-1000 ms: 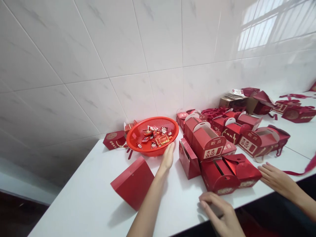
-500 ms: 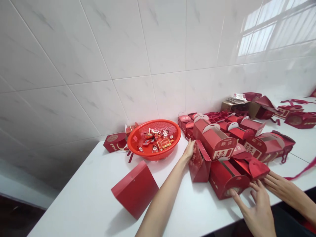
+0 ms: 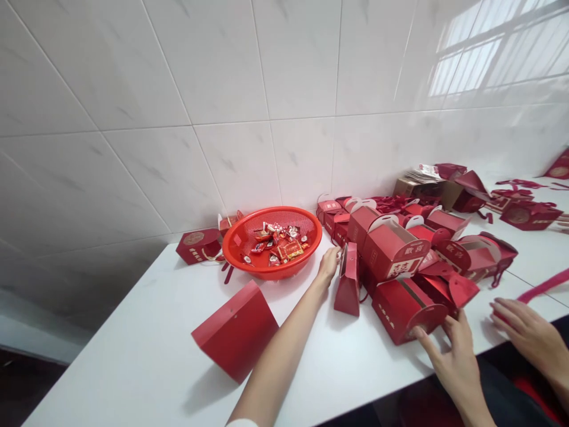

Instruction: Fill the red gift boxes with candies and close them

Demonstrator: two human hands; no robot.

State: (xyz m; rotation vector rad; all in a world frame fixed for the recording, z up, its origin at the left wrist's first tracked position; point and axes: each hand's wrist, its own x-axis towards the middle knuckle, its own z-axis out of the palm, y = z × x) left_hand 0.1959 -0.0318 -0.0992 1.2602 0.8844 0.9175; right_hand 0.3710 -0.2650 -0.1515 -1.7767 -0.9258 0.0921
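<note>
My left hand (image 3: 329,265) reaches across the table, its fingers closed on the edge of a narrow red gift box (image 3: 349,281) that stands upright, a little apart from the pile. My right hand (image 3: 456,359) is at the front of the pile. Its thumb presses the rounded end of a red carry-handle box (image 3: 406,309), and its bent fingers are by the corner, partly hidden. Beside my left forearm a plain red box (image 3: 237,332) stands tilted on the white table. Behind it sits a red plastic basket (image 3: 271,273) of wrapped candies (image 3: 284,244).
More red boxes (image 3: 395,243) are piled against the tiled wall. Another person's hand (image 3: 528,338) rests near the right table edge, by a dark pink ribbon (image 3: 544,286). A red box (image 3: 198,246) lies left of the basket. Further boxes (image 3: 531,214) stand at the far right.
My left hand has drawn the narrow box left, away from the pile, and turned it. The other person's hand has pulled back from the boxes. My right hand has stayed at its box.
</note>
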